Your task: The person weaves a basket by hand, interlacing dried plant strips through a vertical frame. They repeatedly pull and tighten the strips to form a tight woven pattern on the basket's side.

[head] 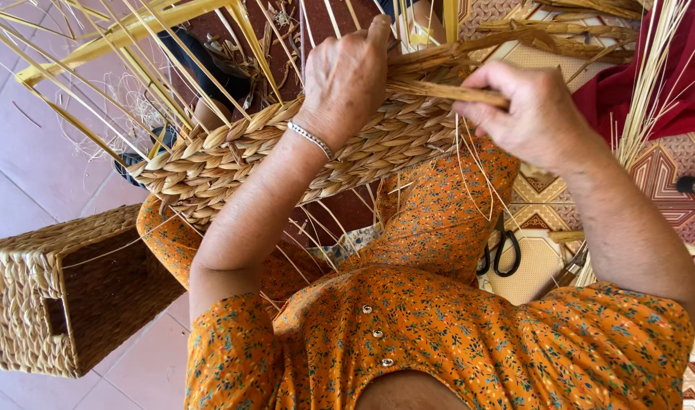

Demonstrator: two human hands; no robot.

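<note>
A half-woven basket (233, 152) of braided tan straw rests on my lap, its pale upright stakes (135, 53) fanning out to the upper left. My left hand (346, 76), with a silver bracelet on the wrist, presses down on the basket's woven wall and grips its rim. My right hand (533, 114) pinches a twisted straw strand (446, 92) that runs left across the weave. Thin loose straws hang down below the basket over my orange flowered dress.
A finished rectangular woven basket (59, 296) lies on its side on the tiled floor at the lower left. Black-handled scissors (503, 254) lie on a patterned mat by my right knee. A bundle of dry straw (647, 83) and red cloth (666, 83) sit at the upper right.
</note>
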